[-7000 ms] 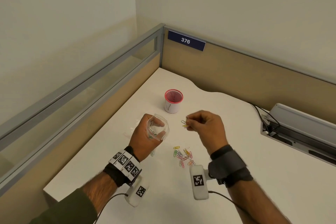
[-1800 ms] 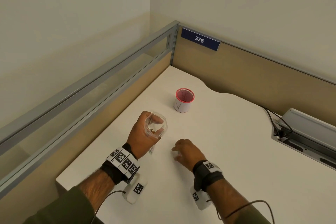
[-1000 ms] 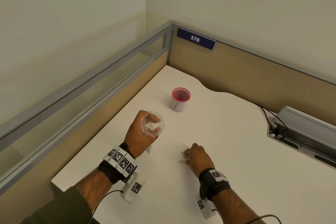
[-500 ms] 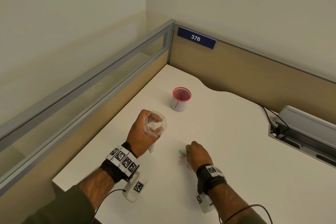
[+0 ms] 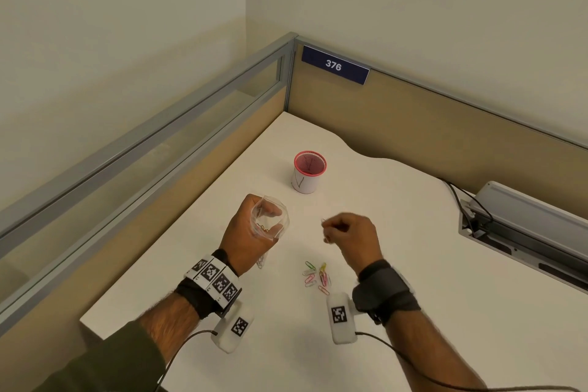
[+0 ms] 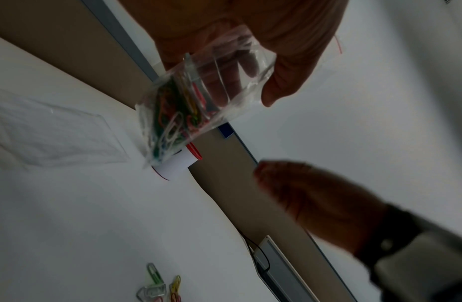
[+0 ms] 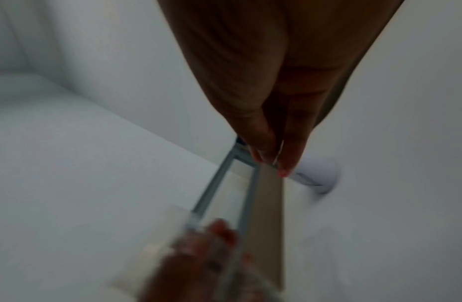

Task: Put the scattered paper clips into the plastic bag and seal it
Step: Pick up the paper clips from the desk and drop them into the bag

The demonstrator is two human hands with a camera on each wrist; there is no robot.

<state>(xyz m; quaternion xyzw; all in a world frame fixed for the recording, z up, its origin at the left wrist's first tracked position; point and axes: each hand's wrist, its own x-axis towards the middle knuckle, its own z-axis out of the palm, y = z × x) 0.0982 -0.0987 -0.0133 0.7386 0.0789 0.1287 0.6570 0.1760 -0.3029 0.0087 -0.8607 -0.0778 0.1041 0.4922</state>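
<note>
Mid-frame, left hand [image 5: 248, 229] curled around open plastic bag [image 5: 270, 221]; right hand [image 5: 350, 232] beside it, pinching one paper clip [image 5: 324, 222]; loose clips [image 5: 315, 277] below.

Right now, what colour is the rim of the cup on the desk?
Red, on a white cup. It shows best in the head view.

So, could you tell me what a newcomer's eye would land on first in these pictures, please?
Probably the clear plastic bag, held mouth-open in the left hand above the white desk, with coloured paper clips bunched at its bottom. Next, the right hand, raised beside it and pinching a paper clip, and the loose clips lying on the desk below. Behind them stands a red-rimmed white cup.
</note>
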